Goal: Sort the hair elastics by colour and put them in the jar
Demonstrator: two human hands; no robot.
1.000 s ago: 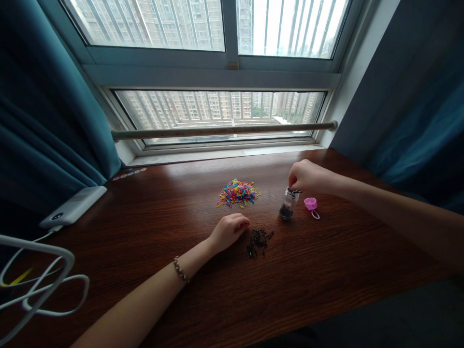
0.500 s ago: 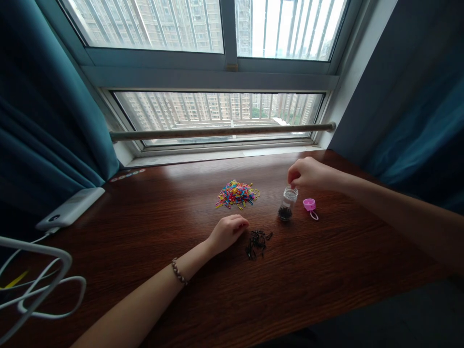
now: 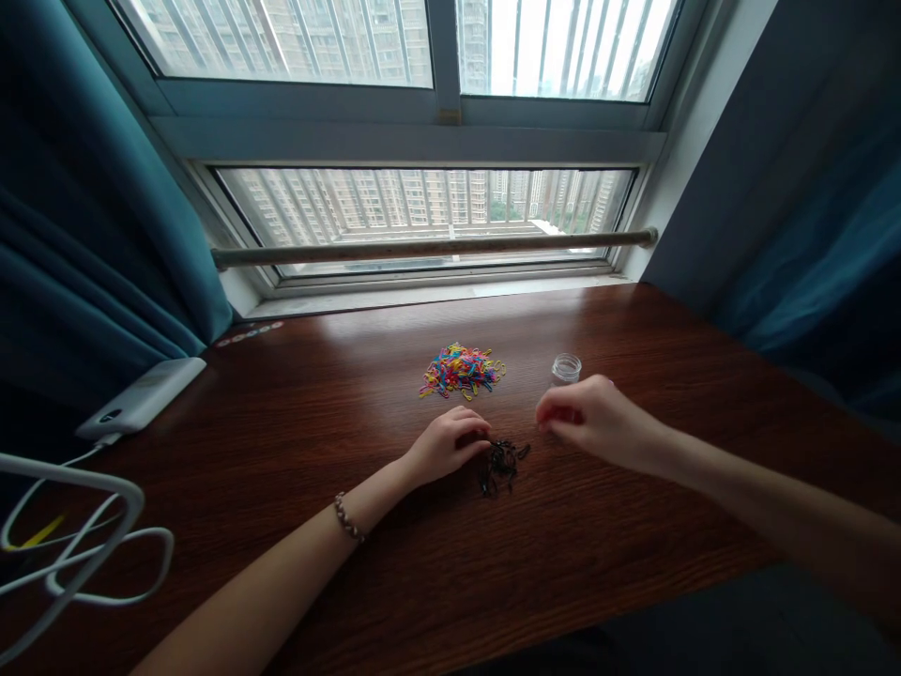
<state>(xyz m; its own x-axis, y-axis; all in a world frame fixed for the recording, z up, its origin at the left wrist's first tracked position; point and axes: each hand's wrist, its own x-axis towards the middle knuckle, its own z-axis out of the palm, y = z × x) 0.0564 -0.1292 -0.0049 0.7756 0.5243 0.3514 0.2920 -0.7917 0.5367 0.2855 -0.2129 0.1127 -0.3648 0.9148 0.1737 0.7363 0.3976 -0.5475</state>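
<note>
Small black clips (image 3: 501,465) lie in a loose pile on the brown table. My left hand (image 3: 449,445) rests at the pile's left edge, fingers slightly apart, its fingertips by the clips. To the right of the pile, my right hand (image 3: 595,421) hangs in front of a clear jar (image 3: 566,367), thumb and forefinger curved with a gap between them and nothing visible there. Only the jar's open rim and upper part show; its lower part is hidden. Behind my left hand lies a heap of colourful clips (image 3: 462,370).
A white power bank (image 3: 145,399) with a white cable lies at the left, near a blue curtain (image 3: 105,216). A white looped tube (image 3: 130,498) is at the lower left. The window and a metal rail (image 3: 436,249) stand beyond the table (image 3: 338,601).
My right hand has moved from the jar's rim down toward me and now hides the pink lid and the jar's lower part. My left hand's fingers have parted slightly beside the black clips.
</note>
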